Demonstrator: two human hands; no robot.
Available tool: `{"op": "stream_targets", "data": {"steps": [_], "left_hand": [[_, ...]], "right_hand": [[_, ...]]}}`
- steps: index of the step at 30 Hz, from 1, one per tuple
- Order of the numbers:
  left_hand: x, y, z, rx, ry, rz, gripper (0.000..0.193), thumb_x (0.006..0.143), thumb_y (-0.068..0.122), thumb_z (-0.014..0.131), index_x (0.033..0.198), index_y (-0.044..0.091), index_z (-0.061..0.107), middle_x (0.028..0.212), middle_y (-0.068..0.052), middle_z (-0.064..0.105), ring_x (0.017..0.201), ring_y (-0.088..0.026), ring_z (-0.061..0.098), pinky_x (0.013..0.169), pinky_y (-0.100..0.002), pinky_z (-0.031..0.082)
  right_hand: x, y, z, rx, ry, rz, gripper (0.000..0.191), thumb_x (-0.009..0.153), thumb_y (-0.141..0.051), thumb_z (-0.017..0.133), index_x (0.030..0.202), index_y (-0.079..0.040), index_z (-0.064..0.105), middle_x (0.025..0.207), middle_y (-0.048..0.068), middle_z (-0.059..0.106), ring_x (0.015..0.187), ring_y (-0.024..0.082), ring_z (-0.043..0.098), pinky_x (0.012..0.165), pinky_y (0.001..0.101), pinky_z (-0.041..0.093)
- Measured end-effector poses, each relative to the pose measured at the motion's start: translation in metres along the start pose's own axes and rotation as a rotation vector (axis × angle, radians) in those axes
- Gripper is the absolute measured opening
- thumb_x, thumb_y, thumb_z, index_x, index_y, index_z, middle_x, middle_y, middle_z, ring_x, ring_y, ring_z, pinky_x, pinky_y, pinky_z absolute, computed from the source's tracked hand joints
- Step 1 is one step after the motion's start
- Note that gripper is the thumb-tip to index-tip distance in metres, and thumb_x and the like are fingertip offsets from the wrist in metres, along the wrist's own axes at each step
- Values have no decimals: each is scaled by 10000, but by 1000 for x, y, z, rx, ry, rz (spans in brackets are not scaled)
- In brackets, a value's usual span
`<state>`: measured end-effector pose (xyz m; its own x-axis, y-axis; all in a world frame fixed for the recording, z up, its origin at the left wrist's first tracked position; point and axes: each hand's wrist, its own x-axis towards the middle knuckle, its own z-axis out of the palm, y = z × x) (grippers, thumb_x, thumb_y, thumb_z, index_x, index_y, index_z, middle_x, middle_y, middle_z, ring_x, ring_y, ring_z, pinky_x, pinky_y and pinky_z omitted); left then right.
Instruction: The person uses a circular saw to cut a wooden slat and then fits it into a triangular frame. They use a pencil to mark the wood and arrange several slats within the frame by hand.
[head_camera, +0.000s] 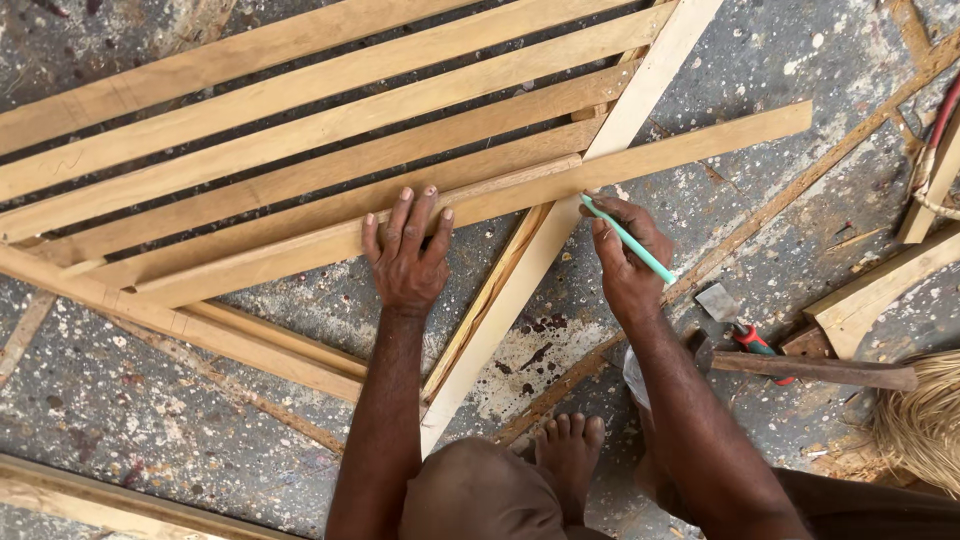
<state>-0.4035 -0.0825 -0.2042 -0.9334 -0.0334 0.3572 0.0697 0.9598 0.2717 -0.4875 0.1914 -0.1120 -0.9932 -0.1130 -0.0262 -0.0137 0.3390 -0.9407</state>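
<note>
I see the green pencil (630, 241) pinched in my right hand (628, 262), fingers closed snugly around its shaft, its tip down on the long wooden slat (500, 196) right where that slat crosses the pale diagonal rail (560, 225). The pencil's free end slants back past my knuckles toward the wrist. To the left of that grip, my left hand (408, 255) lies flat and open on the same slat, fingers spread and pressing down, holding nothing, with the fingertips reaching onto a thinner strip that lies along the slat's far edge. Beyond both hands, further slats (300, 120) run roughly parallel with dark gaps between them, all resting on the speckled concrete floor (150, 400). The diagonal rail runs from beyond the pencil tip back toward me, passing between my two forearms. Behind the pencil hand, near my right elbow, a hammer (800, 368) with a wooden handle lies on the floor, with a chisel (735, 318) with a red grip just beside it. My bare foot (568, 450) shows below, between the arms. Past the hammer, at the frame's right edge, I see a bundle of straw-coloured fibre (925, 420).
</note>
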Motion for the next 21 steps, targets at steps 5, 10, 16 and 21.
{"op": "stream_targets", "data": {"steps": [5, 10, 16, 21], "left_hand": [[16, -8, 11, -17, -14, 6, 465, 1039, 86, 708, 1422, 298, 549, 1554, -1, 555, 1481, -237, 443, 1277, -532, 141], [25, -14, 20, -10, -53, -7, 391, 1066, 125, 697, 1392, 300, 569, 1542, -4, 573, 1484, -238, 452, 1285, -526, 124], [36, -18, 28, 9, -20, 1, 369, 1103, 161, 638, 1424, 306, 528, 1509, -11, 606, 1460, -242, 481, 1289, -502, 108], [59, -25, 34, 43, 40, 30, 371, 1091, 225, 588, 1441, 312, 500, 1484, -9, 614, 1429, -236, 492, 1286, -483, 96]], "right_hand": [[20, 12, 22, -31, 58, -52, 115, 1076, -19, 611, 1187, 8, 626, 1204, 195, 745, 1105, 243, 759, 964, 349, 643], [32, 16, 31, -109, 71, -73, 151, 1045, -10, 612, 1185, 16, 660, 1220, 211, 735, 1119, 255, 748, 976, 359, 629], [42, 8, 37, -196, 111, -37, 136, 1007, -7, 654, 1132, 16, 704, 1162, 215, 752, 1082, 263, 759, 945, 372, 629], [61, -4, 48, -178, 166, -55, 126, 1028, 4, 636, 1144, 28, 679, 1185, 237, 734, 1175, 302, 732, 1003, 408, 633]]}}
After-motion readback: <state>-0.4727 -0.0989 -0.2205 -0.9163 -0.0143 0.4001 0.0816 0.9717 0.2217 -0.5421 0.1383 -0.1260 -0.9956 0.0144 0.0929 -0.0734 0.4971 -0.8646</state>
